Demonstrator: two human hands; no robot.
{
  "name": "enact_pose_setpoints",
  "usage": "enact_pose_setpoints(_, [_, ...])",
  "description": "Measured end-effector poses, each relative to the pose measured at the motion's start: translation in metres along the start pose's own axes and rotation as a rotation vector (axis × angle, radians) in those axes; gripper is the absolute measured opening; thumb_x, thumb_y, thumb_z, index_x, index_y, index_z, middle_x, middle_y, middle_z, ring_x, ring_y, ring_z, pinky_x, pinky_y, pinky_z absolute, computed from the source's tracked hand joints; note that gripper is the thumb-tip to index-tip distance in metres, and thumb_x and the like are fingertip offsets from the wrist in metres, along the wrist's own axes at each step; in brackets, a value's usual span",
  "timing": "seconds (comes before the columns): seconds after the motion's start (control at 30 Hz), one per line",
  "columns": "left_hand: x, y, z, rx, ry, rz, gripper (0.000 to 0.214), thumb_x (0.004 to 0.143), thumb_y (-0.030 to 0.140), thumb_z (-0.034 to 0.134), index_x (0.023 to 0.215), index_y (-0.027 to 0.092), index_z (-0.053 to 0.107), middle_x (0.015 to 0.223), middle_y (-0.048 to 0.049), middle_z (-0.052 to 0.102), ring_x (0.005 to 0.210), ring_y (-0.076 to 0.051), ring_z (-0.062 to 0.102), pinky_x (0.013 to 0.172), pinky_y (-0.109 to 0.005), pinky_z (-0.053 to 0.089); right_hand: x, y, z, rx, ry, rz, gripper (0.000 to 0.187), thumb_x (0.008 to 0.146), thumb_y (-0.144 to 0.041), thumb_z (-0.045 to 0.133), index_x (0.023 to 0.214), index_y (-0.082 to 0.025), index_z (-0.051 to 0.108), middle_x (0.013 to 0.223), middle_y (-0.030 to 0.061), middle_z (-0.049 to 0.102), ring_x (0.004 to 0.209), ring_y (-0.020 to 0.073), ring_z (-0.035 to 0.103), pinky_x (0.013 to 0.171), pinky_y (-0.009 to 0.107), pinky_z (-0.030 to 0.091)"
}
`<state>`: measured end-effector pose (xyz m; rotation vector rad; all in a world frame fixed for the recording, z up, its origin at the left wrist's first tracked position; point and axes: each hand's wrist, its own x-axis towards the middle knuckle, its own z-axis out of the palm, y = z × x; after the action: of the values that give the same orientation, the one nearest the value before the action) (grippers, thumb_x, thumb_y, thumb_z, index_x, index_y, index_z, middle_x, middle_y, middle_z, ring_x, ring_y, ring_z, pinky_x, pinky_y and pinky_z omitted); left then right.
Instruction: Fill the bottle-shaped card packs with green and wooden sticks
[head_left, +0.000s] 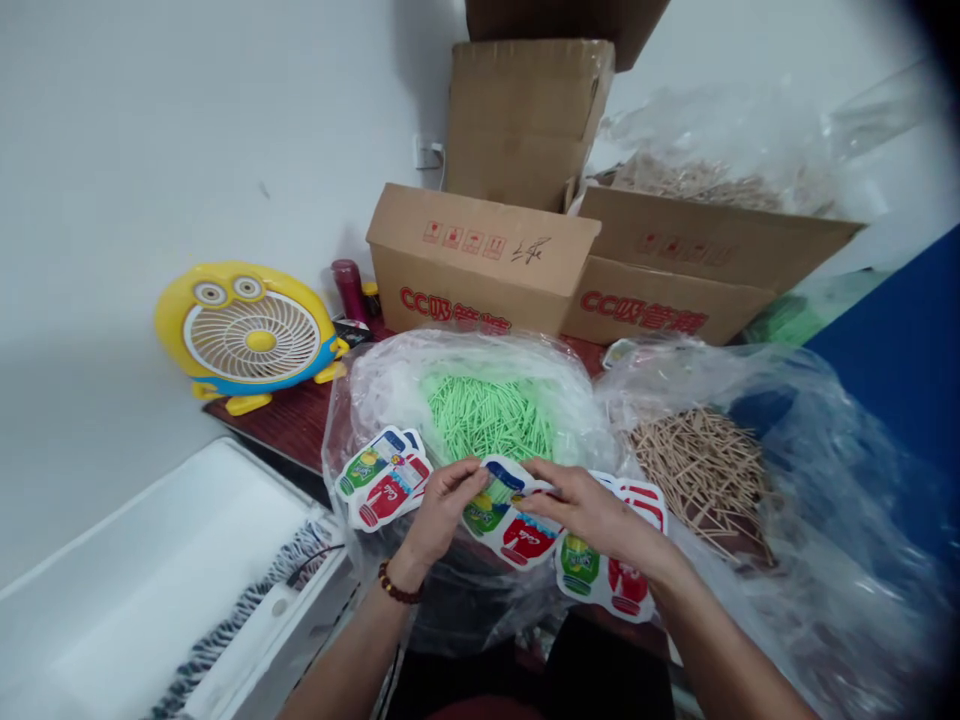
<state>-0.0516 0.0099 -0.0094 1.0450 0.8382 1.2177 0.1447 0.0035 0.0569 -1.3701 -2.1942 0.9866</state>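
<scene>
A die-cut card [525,540] printed with a green lemon drink and a red cola cup is held up between both hands. My left hand [448,500], with a beaded bracelet at the wrist, pinches its upper left edge. Across the upper right part of the same card, the fingers of my right hand [589,505] are closed on it. A pile of matching cards [604,580] lies partly beneath my right hand and forearm. To the left of my left hand sits another small pile of cards [381,485]. Thin green sticks [491,415] lie in clear plastic just beyond the hands.
Thin brown sticks [701,470] lie in a clear plastic bag [817,420] on the right. Cardboard boxes [480,260] stand behind. A yellow fan [251,335] and a dark red bottle [349,290] are at back left. A white foam box [97,620] is at lower left.
</scene>
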Motion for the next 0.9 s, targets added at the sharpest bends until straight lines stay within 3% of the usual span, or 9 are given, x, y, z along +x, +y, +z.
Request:
enact_pose_setpoints(0.07, [-0.002,0.003,-0.001,-0.057,-0.017,-0.025,0.020,0.078,0.034,0.069,0.082,0.015,0.071,0.077,-0.0010,0.064,0.069,-0.011,0.053,0.065,-0.021,0.042,-0.002,0.001,-0.007,-0.082,0.054,-0.006,0.028,0.088,-0.044,0.052,0.078,-0.022,0.066,0.061,-0.0017,0.061,0.058,0.0141,0.052,0.054,0.024,0.036])
enact_pose_setpoints(0.13, [-0.005,0.007,-0.001,-0.085,-0.094,-0.095,0.025,0.074,0.033,0.074,0.091,0.015,0.071,0.083,-0.0026,0.068,0.071,-0.013,0.057,0.068,-0.022,0.045,-0.003,-0.003,-0.014,-0.122,0.089,-0.030,0.031,0.087,-0.042,0.054,0.064,-0.021,0.060,0.053,-0.0030,0.053,0.052,0.0122,0.045,0.050,0.024,0.029])
enact_pose_setpoints(0.27, [-0.010,0.014,0.004,-0.046,-0.203,-0.208,0.031,0.067,0.031,0.079,0.090,0.012,0.071,0.081,-0.0045,0.071,0.068,-0.015,0.062,0.067,-0.026,0.049,-0.002,-0.012,-0.020,-0.073,0.080,-0.062,0.026,0.084,-0.039,0.058,0.065,-0.021,0.062,0.055,-0.0027,0.054,0.052,0.0116,0.044,0.050,0.023,0.026])
enact_pose_setpoints(0.5, [-0.015,0.022,0.018,-0.089,-0.137,-0.201,0.032,0.068,0.029,0.079,0.096,0.016,0.070,0.082,-0.0026,0.074,0.071,-0.018,0.066,0.070,-0.029,0.052,-0.007,0.000,-0.020,0.168,0.123,0.011,0.023,0.079,-0.043,0.061,0.073,-0.021,0.067,0.057,-0.0033,0.058,0.054,0.0121,0.047,0.049,0.023,0.031])
enact_pose_setpoints(0.9, [-0.017,0.023,0.044,0.020,-0.150,-0.235,0.029,0.066,0.033,0.079,0.084,0.012,0.074,0.072,-0.0040,0.073,0.063,-0.018,0.065,0.062,-0.027,0.051,-0.038,0.025,-0.029,0.300,0.184,0.120,0.025,0.080,-0.042,0.062,0.074,-0.018,0.061,0.058,-0.0048,0.056,0.054,0.0108,0.049,0.049,0.021,0.032])
